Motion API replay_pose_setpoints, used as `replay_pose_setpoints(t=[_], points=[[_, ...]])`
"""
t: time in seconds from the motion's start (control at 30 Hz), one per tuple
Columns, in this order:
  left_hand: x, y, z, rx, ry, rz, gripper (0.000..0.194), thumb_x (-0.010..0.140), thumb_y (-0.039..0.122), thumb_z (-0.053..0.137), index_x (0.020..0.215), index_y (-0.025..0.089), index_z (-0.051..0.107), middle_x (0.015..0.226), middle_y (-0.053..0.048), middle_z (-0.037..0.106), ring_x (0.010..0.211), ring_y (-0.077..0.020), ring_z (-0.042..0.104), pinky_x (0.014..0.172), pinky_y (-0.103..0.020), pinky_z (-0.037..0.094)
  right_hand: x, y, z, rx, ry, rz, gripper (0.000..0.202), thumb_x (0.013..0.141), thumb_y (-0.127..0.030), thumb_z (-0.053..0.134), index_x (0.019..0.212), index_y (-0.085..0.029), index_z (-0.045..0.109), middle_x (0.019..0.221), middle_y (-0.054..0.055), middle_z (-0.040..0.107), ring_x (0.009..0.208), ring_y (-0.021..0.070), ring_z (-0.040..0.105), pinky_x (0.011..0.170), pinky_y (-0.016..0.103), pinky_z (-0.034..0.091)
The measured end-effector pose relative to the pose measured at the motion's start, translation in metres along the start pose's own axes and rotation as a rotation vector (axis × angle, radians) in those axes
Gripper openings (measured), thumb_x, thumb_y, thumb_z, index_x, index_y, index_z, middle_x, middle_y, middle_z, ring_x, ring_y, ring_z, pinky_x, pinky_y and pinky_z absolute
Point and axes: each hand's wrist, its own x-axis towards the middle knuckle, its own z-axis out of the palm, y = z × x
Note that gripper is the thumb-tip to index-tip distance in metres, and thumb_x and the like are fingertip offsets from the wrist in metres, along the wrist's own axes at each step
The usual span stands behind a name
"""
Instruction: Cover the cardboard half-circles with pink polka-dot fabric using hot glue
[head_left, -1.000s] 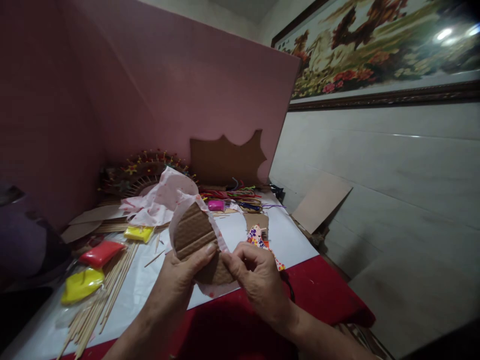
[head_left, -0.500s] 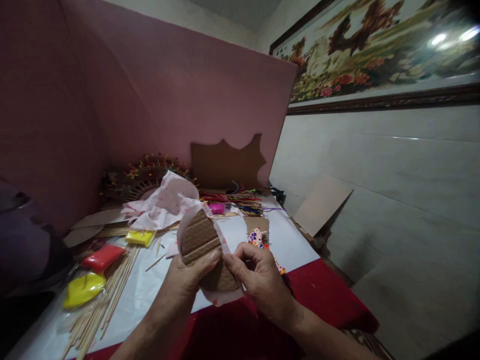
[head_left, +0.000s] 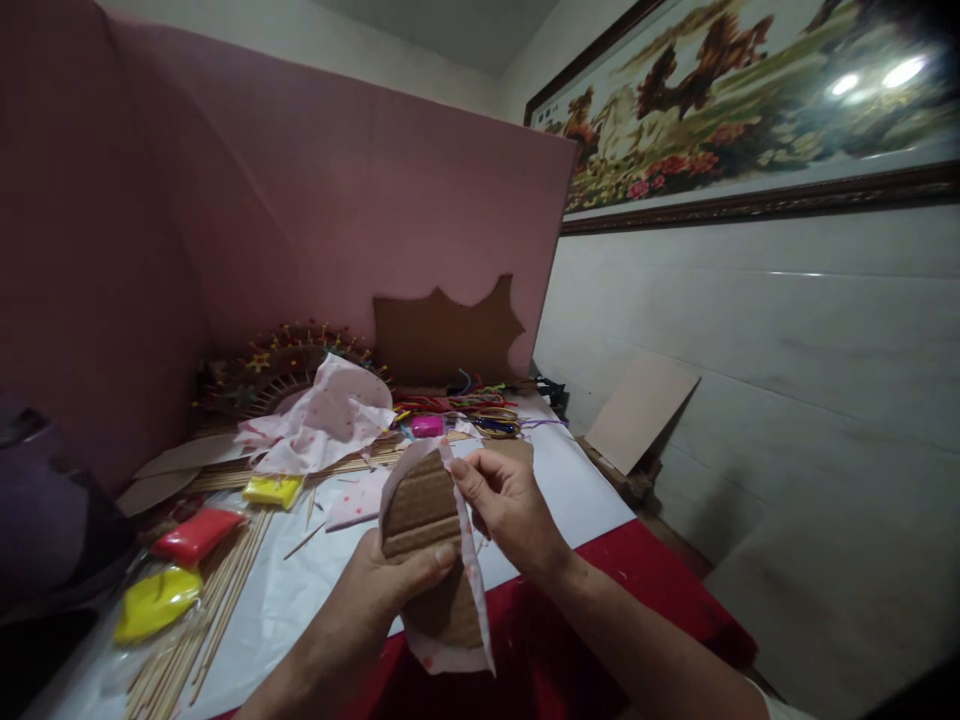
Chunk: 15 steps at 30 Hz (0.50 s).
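A half-round piece of brown cardboard [head_left: 424, 500] is held up over the front of the table, with white cloth [head_left: 472, 570] dotted in red wrapping past its edges. My left hand [head_left: 409, 575] grips it from the lower left, thumb lying across the cardboard face and fingers hidden behind. At the upper right edge, my right hand [head_left: 502, 500] pinches the folded cloth border between thumb and fingers. Behind the piece, a flat dotted cloth-covered piece [head_left: 356, 500] lies on the white sheet.
Crumpled dotted cloth [head_left: 322, 420] lies at the back left. Yellow [head_left: 157, 605] and red [head_left: 196, 537] clay packs and bamboo sticks [head_left: 225, 600] lie at left. Scissors [head_left: 499, 422] and coloured pipe cleaners sit at the back. A jagged cardboard sheet [head_left: 442, 335] leans on the pink panel.
My right hand has moved up along the cloth edge to near the top of the cardboard. The piece now stands more upright, with the cloth folded along its right side.
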Motion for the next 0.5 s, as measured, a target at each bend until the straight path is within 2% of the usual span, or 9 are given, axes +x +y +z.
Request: replay_pose_setpoints(t=[0.17,0.37,0.5], points=[[0.003,-0.004,-0.004,0.072,-0.023,-0.02,0.022,0.061,0.031,0.076,0.078,0.017,0.073,0.073,-0.004,0.068,0.07,-0.0175,0.058,0.065,-0.027,0.046,-0.002,0.012,0.006,-0.09,0.087,-0.077,0.036,0.084,-0.045,0.056,0.062,-0.016,0.049,0.055,-0.005,0.04,0.05,0.0067,0.035,0.046,0.019,0.029],[0.001,-0.004,-0.001,0.098,-0.032,-0.04,0.018,0.063,0.03,0.075,0.077,0.018,0.073,0.07,-0.002,0.067,0.066,-0.0154,0.057,0.062,-0.024,0.044,0.003,0.011,-0.006,0.01,-0.001,-0.036,0.042,0.086,-0.054,0.048,0.065,-0.017,0.049,0.053,-0.006,0.039,0.041,0.0048,0.031,0.039,0.019,0.024],[-0.002,-0.003,-0.001,0.168,-0.08,-0.032,0.016,0.067,0.029,0.073,0.078,0.018,0.073,0.066,0.0,0.063,0.059,-0.0117,0.05,0.058,-0.021,0.041,0.004,0.001,-0.008,0.027,0.007,-0.03,0.035,0.075,-0.047,0.066,0.065,-0.016,0.054,0.052,-0.006,0.045,0.04,0.0041,0.032,0.037,0.018,0.023]])
